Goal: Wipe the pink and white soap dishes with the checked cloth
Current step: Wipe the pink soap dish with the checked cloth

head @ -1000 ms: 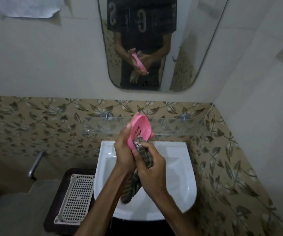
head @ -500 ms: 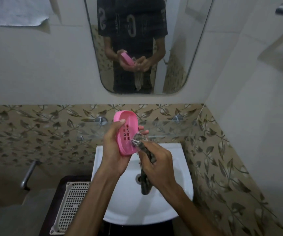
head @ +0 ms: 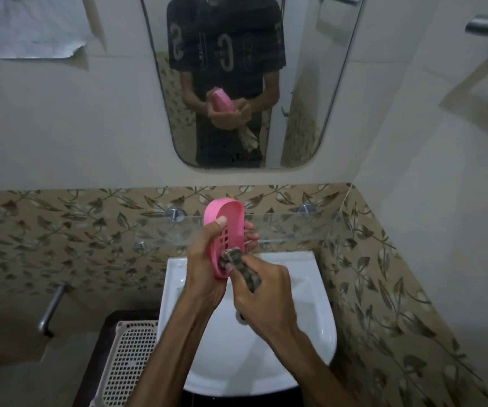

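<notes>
The pink soap dish [head: 231, 227], oval with slots in its floor, stands almost upright above the white basin [head: 304, 292]. My left hand [head: 207, 268] grips it, thumb on the inner face and fingers behind. My right hand [head: 266, 292] grips the bunched checked cloth [head: 241, 267] and presses its tip against the dish's lower inside edge. Most of the cloth is hidden under my right hand. The mirror [head: 304, 83] reflects both hands, the dish and the hanging cloth end. No white soap dish can be made out.
A glass shelf [head: 289, 230] on two metal mounts runs along the leaf-patterned tiles behind the dish. A white perforated tray [head: 128, 356] lies on a dark stand left of the basin. A metal bar [head: 50, 306] sticks out at the left. The right wall is close.
The dish has turned more edge-on and upright in my left hand. My right hand with the cloth has shifted down to the dish's lower end. The camera tilted upward, showing more mirror.
</notes>
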